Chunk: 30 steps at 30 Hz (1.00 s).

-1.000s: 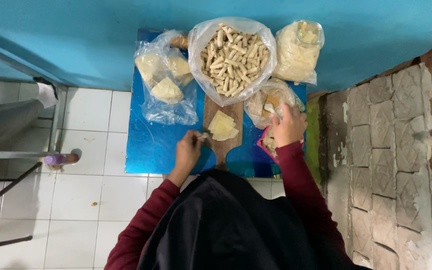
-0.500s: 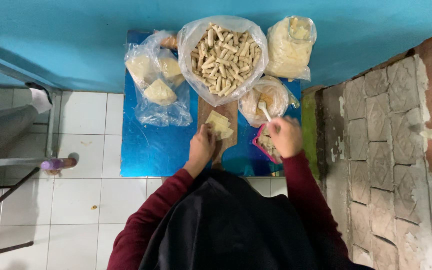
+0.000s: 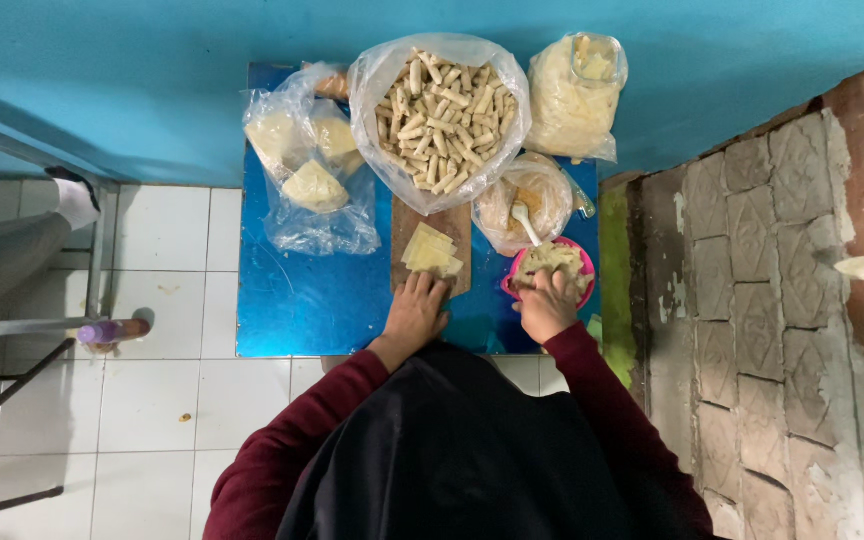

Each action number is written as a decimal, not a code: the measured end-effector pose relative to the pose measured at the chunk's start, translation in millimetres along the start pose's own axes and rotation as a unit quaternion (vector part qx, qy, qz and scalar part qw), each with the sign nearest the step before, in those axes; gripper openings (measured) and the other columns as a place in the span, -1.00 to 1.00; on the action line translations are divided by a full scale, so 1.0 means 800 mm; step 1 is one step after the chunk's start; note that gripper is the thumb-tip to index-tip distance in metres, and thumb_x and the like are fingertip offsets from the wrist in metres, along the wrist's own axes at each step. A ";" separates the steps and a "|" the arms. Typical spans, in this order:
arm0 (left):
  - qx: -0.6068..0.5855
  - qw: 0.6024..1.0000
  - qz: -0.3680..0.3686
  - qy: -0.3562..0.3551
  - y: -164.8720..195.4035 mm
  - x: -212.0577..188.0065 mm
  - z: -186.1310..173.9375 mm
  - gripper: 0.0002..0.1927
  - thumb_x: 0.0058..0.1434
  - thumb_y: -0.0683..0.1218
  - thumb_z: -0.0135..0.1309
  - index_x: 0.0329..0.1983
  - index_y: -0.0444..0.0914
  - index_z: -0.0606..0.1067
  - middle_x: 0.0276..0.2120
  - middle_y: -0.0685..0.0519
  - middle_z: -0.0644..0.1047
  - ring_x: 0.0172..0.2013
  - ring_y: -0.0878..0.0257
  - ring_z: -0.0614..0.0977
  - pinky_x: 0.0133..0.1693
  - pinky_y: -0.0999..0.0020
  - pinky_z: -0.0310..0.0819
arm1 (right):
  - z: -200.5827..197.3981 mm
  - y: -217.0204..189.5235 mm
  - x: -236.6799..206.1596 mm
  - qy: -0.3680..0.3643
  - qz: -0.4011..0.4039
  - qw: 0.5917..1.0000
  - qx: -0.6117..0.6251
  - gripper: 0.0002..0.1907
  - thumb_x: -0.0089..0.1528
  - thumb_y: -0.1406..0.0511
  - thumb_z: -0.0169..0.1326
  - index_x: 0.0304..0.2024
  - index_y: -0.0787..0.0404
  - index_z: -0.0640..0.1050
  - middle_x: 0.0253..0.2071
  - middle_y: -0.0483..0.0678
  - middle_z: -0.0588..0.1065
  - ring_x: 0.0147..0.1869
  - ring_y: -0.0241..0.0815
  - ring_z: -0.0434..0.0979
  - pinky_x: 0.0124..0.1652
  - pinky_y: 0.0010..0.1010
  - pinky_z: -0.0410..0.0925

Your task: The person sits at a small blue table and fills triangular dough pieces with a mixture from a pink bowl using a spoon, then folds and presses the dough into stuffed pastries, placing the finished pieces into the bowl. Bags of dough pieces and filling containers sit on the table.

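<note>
Filling step: left hand rests fingers flat on the wrapper stack; beside it, right hand pinches filling from the pink bowl.

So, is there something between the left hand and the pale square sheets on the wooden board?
Nothing visible is in the way. The left hand rests at the near end of the wooden board, its fingertips right at the stack of pale square sheets. The right hand is apart, at the pink bowl.
</note>
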<state>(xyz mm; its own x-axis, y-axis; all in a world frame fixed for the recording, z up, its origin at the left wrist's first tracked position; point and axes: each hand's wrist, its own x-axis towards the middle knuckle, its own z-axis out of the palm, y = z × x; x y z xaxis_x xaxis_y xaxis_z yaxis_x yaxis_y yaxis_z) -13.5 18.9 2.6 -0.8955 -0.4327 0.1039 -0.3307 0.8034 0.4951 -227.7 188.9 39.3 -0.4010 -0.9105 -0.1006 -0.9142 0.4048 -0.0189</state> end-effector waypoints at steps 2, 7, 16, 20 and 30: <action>-0.017 1.000 -0.010 -0.002 -0.005 -0.002 0.005 -0.40 0.01 0.03 0.28 0.11 -0.19 0.39 0.00 -0.13 0.39 0.08 -0.09 0.42 -0.01 0.01 0.37 | 0.005 0.006 0.004 -0.021 0.001 1.000 0.015 -0.78 0.13 0.12 0.26 -0.24 0.03 0.71 -0.03 0.00 0.40 0.18 0.17 0.25 0.14 0.12 0.16; -0.029 0.999 0.015 0.020 -0.014 -0.010 0.012 -0.40 -0.02 -0.02 0.24 0.12 -0.21 0.39 -0.01 -0.14 0.38 0.05 -0.11 0.43 -0.02 0.01 0.37 | 0.013 0.018 0.007 -0.003 -0.015 0.999 0.048 -0.74 0.09 0.12 0.30 -0.24 0.07 0.70 -0.05 -0.01 0.39 0.13 0.14 0.25 0.12 0.06 0.18; -0.046 0.998 0.032 0.006 -0.025 -0.024 -0.003 -0.47 0.02 -0.07 0.21 0.08 -0.23 0.41 -0.02 -0.13 0.39 0.04 -0.10 0.44 -0.01 0.02 0.36 | 0.004 0.024 0.003 -0.006 0.023 0.997 0.069 -0.72 0.06 0.11 0.40 -0.38 0.08 0.60 -0.10 -0.06 0.36 0.09 0.07 0.27 0.06 -0.07 0.23; -0.068 0.997 0.041 0.010 -0.022 -0.028 -0.018 -0.45 -0.01 -0.04 0.25 0.06 -0.26 0.42 -0.02 -0.17 0.39 0.02 -0.14 0.43 -0.03 0.00 0.34 | 0.009 0.026 0.003 0.016 -0.008 0.994 0.105 -0.67 0.02 0.16 0.40 -0.16 -0.03 0.67 -0.11 -0.05 0.37 0.02 0.09 0.27 -0.01 -0.08 0.21; -0.068 0.975 -0.139 0.162 -0.003 -0.026 -0.043 -0.71 0.23 -0.06 0.16 -0.02 -0.26 0.47 0.01 -0.11 0.49 0.02 -0.10 0.47 0.00 -0.02 0.28 | -0.030 0.010 0.010 0.029 0.018 0.992 0.122 -0.55 -0.10 0.15 0.47 -0.27 0.15 0.59 -0.13 0.01 0.36 0.05 0.06 0.26 0.01 -0.08 0.17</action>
<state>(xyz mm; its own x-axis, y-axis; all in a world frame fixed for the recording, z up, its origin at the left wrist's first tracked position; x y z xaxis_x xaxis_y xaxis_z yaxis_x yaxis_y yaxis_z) 16.2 11.5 29.0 -0.6289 -0.7500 0.2049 -0.4853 0.5846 0.6502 -239.8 182.8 62.0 -0.4417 -0.8959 -0.0477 -0.8611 0.4382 -0.2578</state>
